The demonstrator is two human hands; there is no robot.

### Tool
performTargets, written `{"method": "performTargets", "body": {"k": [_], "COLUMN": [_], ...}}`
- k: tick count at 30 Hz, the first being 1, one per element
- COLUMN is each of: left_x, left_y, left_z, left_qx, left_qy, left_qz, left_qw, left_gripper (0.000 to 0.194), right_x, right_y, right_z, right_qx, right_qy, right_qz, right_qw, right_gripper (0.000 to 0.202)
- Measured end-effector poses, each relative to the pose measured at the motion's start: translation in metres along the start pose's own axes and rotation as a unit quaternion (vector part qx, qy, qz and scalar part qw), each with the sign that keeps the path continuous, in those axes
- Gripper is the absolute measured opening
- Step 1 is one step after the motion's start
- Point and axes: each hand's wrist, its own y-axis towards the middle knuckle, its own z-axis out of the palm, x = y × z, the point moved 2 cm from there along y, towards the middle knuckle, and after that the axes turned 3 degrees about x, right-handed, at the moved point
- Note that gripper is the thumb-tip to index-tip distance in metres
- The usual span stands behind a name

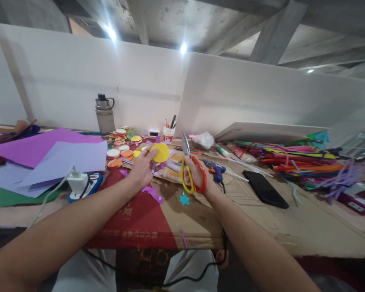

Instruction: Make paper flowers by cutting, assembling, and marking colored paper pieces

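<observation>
My left hand (142, 167) pinches a round yellow disc (160, 153) that has purple strips sticking out around its edge. To its right, my right hand (195, 173) holds scissors (186, 147) with one red and one yellow handle, their blades pointing up. The blades are apart from the disc. A teal star-shaped cutout (184, 198) lies below the scissors. Purple paper scraps (153, 194) rest on the red part of the cardboard under my left hand.
Purple sheets (67, 160), a power strip (94, 183) and a bottle (105, 115) are at left. Round lids (113, 153) and a pen cup (168, 133) stand behind. Rightward lie a blue glue gun (218, 172), a black phone (265, 188) and colourful strips (307, 162).
</observation>
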Motion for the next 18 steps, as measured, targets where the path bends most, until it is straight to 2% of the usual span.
{"method": "performTargets", "body": {"k": [4,8,13,18], "left_x": [-0.005,-0.013,-0.020,-0.019], "left_y": [0.004,0.011,0.017,0.015], "left_z": [-0.005,-0.008,-0.013,-0.010], "left_qx": [-0.012,0.047,0.059,0.082], "left_qy": [0.065,0.151,0.144,0.151], "left_qz": [0.001,0.003,-0.044,-0.064], "left_qw": [0.998,0.987,0.987,0.983], "left_gripper": [0.024,0.026,0.024,0.017], "right_x": [-0.002,0.002,0.004,0.002], "right_y": [0.009,0.010,0.013,0.017], "right_z": [-0.011,-0.015,-0.021,-0.026], "right_qx": [0.005,-0.011,-0.035,-0.051], "right_qy": [-0.053,-0.049,-0.077,-0.089], "right_qz": [-0.023,-0.054,-0.090,-0.090], "right_qw": [0.998,0.997,0.992,0.991], "right_gripper": [0.022,0.023,0.024,0.033]}}
